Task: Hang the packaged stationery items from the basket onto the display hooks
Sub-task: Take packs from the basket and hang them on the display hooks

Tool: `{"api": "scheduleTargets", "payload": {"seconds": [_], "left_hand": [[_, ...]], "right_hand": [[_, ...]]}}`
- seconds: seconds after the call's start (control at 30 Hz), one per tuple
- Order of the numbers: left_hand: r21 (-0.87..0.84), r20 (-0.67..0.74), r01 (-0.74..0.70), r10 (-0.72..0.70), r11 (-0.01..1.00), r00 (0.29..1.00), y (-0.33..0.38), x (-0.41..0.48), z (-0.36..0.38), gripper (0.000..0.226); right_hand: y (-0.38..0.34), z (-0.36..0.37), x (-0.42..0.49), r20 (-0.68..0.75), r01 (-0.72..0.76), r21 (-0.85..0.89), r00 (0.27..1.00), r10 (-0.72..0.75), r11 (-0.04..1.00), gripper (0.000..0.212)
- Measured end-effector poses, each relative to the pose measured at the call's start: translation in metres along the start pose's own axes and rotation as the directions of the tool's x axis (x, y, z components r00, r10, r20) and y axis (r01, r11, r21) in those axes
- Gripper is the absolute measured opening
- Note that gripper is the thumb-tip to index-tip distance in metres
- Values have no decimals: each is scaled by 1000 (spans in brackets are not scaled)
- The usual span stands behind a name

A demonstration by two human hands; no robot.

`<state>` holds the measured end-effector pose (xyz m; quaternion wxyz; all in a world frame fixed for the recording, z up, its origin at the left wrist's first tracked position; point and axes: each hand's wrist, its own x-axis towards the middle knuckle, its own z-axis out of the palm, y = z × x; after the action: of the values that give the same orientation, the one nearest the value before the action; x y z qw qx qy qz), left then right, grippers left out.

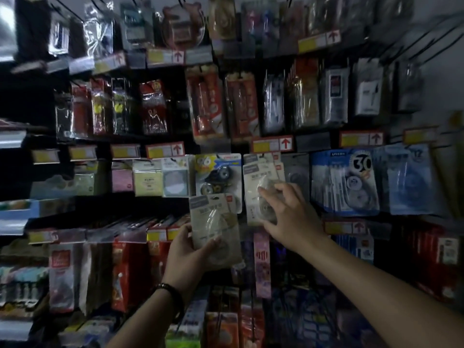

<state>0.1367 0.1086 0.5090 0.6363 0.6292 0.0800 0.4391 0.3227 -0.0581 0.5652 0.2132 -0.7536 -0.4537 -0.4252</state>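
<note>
Our left hand (187, 254) grips a beige tape pack (213, 222), at six o'clock from the yellow-carded pack (218, 172). At its three o'clock, our right hand (288, 209) clasps a matching hanging pack (254, 182).

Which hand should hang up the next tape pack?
Probably the left. The left hand grips a loose beige tape pack right beside the matching packs on the display, while the right hand is busy gripping those.
</note>
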Motion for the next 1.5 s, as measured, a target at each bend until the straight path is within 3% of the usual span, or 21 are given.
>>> {"api": "scheduleTargets", "payload": {"seconds": [0.37,0.6,0.77,0.83,0.93,1.07,1.23,1.4,1.5], "left_hand": [[3,11,-63,63,998,998,14,22,22,37],[39,-15,-44,45,998,999,10,37,27,34],[36,-19,-16,17,999,1000,10,47,31,36],[38,-17,-9,9,999,1000,11,51,33,39],[53,-17,-23,24,998,1000,13,56,40,36],[41,15,-15,14,999,1000,17,56,53,30],[149,53,-83,76,985,996,17,57,66,34],[127,69,-105,97,986,993,18,57,77,34],[378,47,-240,240,894,970,24,51,77,43]], "right_hand": [[14,7,40,-44,-4,-156,999,-3,988,85],[12,11,52,84,-1,-193,996,17,981,84],[9,6,55,134,-17,-151,990,37,988,63],[9,1,51,74,10,-69,997,-5,998,57],[8,-7,39,-8,144,135,989,-145,980,73],[7,-12,26,137,236,206,954,-266,950,108],[9,-8,17,65,252,205,961,-270,946,105],[6,-2,17,-9,253,138,967,-255,957,96],[12,0,20,-18,193,47,981,-192,980,92]]}}
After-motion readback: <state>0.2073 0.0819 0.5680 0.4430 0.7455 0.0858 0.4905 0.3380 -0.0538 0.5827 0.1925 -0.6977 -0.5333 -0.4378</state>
